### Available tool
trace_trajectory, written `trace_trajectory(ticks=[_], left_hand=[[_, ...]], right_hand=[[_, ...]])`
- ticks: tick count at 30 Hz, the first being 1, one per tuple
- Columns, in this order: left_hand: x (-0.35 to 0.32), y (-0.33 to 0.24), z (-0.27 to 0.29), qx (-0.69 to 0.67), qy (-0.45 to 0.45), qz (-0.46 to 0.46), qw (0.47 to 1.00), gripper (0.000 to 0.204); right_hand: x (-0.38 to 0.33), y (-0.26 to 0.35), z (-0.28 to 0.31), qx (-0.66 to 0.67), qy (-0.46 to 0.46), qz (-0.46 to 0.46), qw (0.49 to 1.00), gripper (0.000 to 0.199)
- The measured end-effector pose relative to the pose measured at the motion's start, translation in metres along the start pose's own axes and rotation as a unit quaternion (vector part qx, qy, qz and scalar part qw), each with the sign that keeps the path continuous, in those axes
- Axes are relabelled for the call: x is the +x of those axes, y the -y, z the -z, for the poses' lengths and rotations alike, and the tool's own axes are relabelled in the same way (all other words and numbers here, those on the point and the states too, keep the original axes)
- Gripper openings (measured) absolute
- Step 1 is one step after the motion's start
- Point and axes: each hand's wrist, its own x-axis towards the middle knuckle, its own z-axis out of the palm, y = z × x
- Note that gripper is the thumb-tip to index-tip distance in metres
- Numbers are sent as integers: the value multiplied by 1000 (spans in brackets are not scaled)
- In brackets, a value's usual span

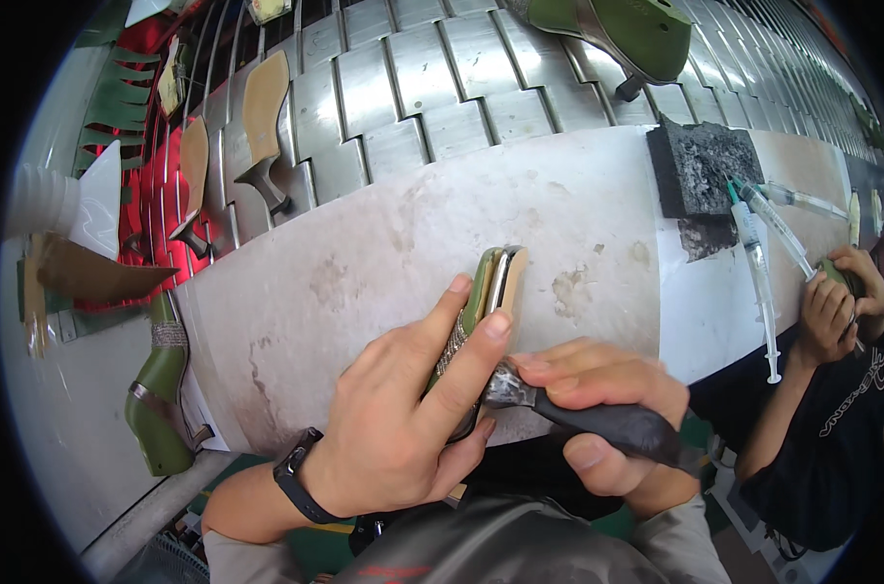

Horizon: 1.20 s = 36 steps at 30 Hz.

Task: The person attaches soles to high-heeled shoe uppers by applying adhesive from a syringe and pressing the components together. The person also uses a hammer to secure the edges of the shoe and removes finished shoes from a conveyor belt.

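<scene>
A green shoe (474, 304) with a glittery band stands on edge in my left hand (403, 399), the tan sole (516, 280) facing right. My left fingers wrap over it, the index and middle fingers reaching along its toe end. My right hand (607, 394) grips a black-handled tool (607, 428). The tool's scuffed grey head (508, 386) is close against the sole side of the shoe, beside my left fingers. Whether it touches the sole I cannot tell. My left hand covers much of the shoe's lower part.
Pale, stained table (364, 282) lies under my hands. Syringes (756, 258) stick in a black foam block (704, 170) at right. A co-worker's hands (836, 307) hold a green piece beyond. One green shoe (160, 409) lies left; tan soles (265, 107) and another shoe (636, 39) rest on metal slats.
</scene>
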Motion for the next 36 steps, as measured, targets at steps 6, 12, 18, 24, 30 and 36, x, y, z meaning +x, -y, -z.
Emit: trace_trajectory(ticks=[6,12,18,24,30,36], left_hand=[[-6,5,4,-9,-4,3,1000,101],[-5,5,4,-23,-25,8,999,105],[-7,5,6,-25,-19,16,999,103],[-10,9,10,-30,0,-4,1000,108],[-15,11,8,-34,-30,-10,999,105],[-15,11,4,-35,-47,-25,998,107]], right_hand=[[34,24,9,-125,96,19,987,38],[55,46,3,-199,105,-2,974,35],[75,47,2,-253,95,-31,962,29],[92,40,3,-185,1,-127,975,23],[60,54,-6,-215,126,-71,966,31],[27,68,-35,-341,131,20,931,32]])
